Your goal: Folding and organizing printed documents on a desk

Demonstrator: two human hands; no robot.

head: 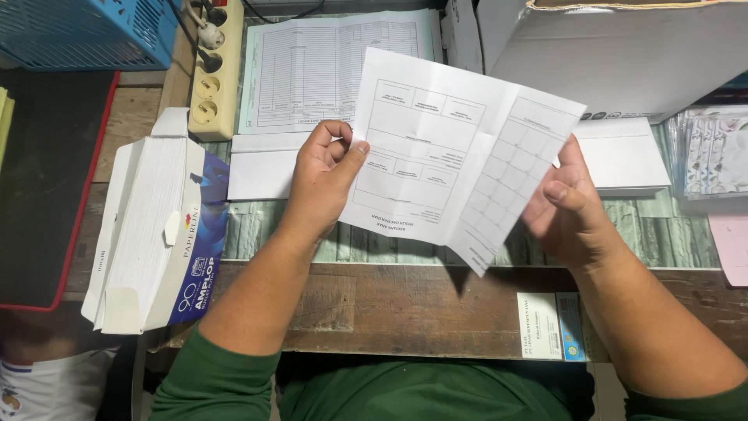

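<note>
Printed form sheet [448,148], white with boxed tables, is held up off the surface [389,300], tilted, creased near its right third so the right panel angles down. Left hand [323,183] pinches the sheet's left edge, thumb on top, fingers curled behind. Right hand [565,206] is at the right panel's edge, thumb in view and fingers partly behind the paper; looks blurred, can't tell how firmly it grips. Under and behind the sheet: a stack of white envelopes [623,156] lying flat, and a pale green lined form [312,66] further back. Left of that, a cream power strip [210,78] with plugs in it, and a blue plastic basket [86,31] at the top left corner. Open box of envelopes [152,226], blue and white, sits near the left forearm. White cardboard box [615,54] top right. Small card [549,326] at the surface's front edge.
</note>
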